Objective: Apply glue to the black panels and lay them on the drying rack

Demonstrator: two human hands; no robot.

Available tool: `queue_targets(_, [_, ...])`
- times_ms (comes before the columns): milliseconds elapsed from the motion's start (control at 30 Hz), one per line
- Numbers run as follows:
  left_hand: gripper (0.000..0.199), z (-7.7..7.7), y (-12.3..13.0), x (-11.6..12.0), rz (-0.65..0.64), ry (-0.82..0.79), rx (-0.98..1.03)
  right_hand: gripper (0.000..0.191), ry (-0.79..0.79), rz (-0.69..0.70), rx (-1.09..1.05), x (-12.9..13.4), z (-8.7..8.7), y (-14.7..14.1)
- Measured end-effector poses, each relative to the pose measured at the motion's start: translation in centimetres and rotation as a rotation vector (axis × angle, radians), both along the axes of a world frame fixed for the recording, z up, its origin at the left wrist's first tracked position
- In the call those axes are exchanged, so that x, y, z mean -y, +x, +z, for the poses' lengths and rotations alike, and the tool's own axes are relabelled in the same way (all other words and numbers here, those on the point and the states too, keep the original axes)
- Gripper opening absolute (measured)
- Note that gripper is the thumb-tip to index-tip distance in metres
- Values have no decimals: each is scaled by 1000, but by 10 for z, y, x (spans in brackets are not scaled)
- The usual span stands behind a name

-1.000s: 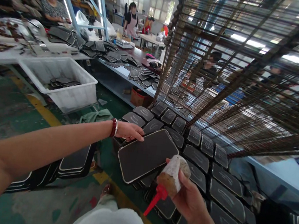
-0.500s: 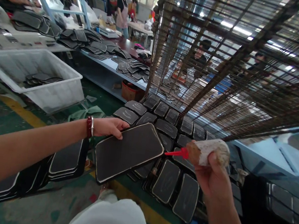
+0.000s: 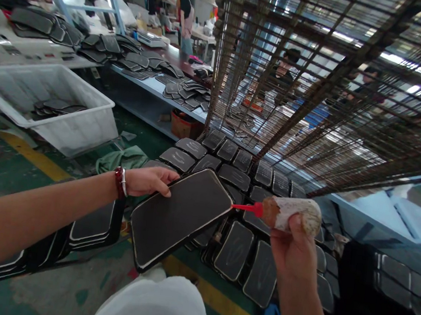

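Observation:
My left hand [image 3: 152, 181] grips the far left edge of a black rounded rectangular panel [image 3: 179, 217], thumb on top and the other fingers beneath. A pale line of glue runs along the panel's rim. My right hand [image 3: 293, 246] is wrapped round a stained white glue bottle [image 3: 293, 214] lying nearly level, its red nozzle [image 3: 248, 208] pointing left. The nozzle's tip is at the panel's right corner; whether it touches I cannot tell. Under and behind the panel lie many similar black panels [image 3: 234, 250], several with pale squiggles on their faces.
A wire rack [image 3: 315, 88] slants overhead on the right. At left stand a white plastic tub [image 3: 74, 130] with dark pieces inside and more stacked panels [image 3: 93, 223]. A long bench [image 3: 146, 83] holds heaps of dark panels. Other people [image 3: 186, 17] are in the background.
The held panel has tilted slightly, its near end coming lower and its right corner rising. The bottle has levelled and shifted a little left, bringing the nozzle tip up with that corner.

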State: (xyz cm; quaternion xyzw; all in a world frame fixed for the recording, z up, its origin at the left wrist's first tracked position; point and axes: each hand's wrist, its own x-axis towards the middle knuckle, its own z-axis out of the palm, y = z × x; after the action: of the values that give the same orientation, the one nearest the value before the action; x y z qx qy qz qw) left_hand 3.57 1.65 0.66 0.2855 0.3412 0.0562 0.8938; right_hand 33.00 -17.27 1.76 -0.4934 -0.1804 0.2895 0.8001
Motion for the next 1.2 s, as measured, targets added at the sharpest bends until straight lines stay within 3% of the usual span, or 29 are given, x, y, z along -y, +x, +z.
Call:
queue_targets(167, [52, 3, 7, 6, 45, -91, 26, 32, -8, -75, -49, 0, -10, -2])
queue_targets(400, [52, 1, 14, 7, 35, 25, 22, 29, -16, -61, -87, 8, -14, -16])
queue_targets(600, [54, -2, 19, 9, 111, -103, 31, 31, -51, -54, -86, 14, -23, -28])
queue_targets(767, [54, -5, 22, 10, 96, 14, -30, 29, -84, -11, -94, 20, -27, -41])
queue_targets(867, [53, -8, 23, 10, 87, 74, -52, 36, -87, 27, -98, 23, -27, -49])
queue_targets(1200, [42, -19, 24, 9, 86, 114, -84, 54, -79, 99, -52, 38, -29, -69])
